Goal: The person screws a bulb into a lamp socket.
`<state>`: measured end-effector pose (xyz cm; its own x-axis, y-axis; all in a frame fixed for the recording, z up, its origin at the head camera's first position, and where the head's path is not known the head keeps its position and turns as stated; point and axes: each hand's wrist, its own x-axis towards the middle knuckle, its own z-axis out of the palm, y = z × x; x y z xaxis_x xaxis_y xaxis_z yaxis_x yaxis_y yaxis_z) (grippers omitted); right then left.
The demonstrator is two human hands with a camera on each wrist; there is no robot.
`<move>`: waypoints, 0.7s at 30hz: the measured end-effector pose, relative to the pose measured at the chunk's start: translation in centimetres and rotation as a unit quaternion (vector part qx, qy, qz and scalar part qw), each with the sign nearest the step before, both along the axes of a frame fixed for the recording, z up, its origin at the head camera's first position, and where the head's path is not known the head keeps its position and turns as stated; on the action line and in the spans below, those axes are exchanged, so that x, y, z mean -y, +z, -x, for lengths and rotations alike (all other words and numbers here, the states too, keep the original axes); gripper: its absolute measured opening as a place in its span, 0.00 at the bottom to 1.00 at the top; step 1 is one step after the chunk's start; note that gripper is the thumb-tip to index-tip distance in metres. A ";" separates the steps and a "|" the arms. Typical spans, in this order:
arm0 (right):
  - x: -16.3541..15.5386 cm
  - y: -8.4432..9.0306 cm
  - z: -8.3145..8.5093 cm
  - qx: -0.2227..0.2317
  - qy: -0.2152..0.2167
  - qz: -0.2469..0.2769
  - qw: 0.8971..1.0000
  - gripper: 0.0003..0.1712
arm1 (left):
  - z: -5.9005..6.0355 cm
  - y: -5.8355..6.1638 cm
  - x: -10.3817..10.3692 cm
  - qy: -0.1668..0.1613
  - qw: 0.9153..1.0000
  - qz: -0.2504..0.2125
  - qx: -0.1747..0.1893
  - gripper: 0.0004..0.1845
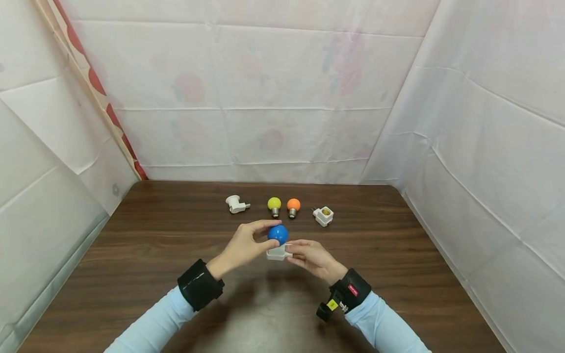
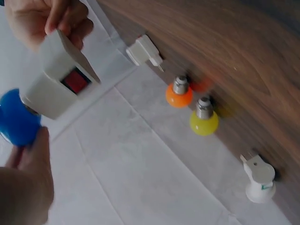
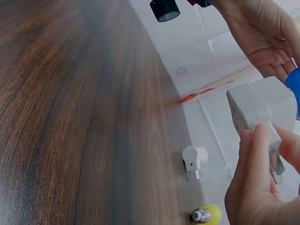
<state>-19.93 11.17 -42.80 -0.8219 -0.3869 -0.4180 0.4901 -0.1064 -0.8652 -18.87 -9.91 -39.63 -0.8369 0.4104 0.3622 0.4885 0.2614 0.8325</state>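
Observation:
My left hand [image 1: 244, 243] pinches a blue light bulb [image 1: 278, 235] between thumb and fingers. Below it, my right hand [image 1: 315, 261] grips a white plug-in lamp socket [image 1: 276, 253] by its plug end, just above the table. The bulb's globe sits at the socket's mouth; how far its base is screwed in is hidden. A red rocker switch [image 2: 76, 80] shows on the socket's side in the left wrist view. From the right wrist, the plug's metal prongs [image 3: 276, 169] appear between the right thumb and fingers.
Behind the hands lie a yellow-green bulb [image 1: 274, 204] and an orange bulb [image 1: 293, 206]. A round-headed white socket adapter [image 1: 236, 204] is to their left, a square white socket [image 1: 324, 216] to their right. White sheets [image 1: 265, 98] hang around the brown wooden table [image 1: 154, 235].

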 end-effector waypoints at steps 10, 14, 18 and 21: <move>0.1 0.0 -0.2 0.004 0.008 -0.010 1.000 0.24 | 1.0 0.6 1.1 -0.113 0.991 0.009 0.075 0.25; 0.0 0.0 -0.2 0.010 0.009 -0.010 1.000 0.24 | 1.1 0.4 1.2 -0.127 0.989 0.002 0.073 0.25; 0.0 -0.1 -0.1 0.010 0.006 -0.007 1.000 0.24 | 1.0 0.4 1.1 -0.126 0.988 -0.037 0.076 0.25; 0.0 -0.1 0.0 0.007 0.000 -0.006 1.000 0.24 | 0.5 0.4 0.8 -0.080 0.993 -0.050 0.065 0.25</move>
<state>-19.94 11.19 -42.88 -0.8162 -0.3807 -0.4347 0.5023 -0.0957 -0.8594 -19.37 -10.67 -39.19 -0.8059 0.5096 0.3013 0.4038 0.1009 0.9093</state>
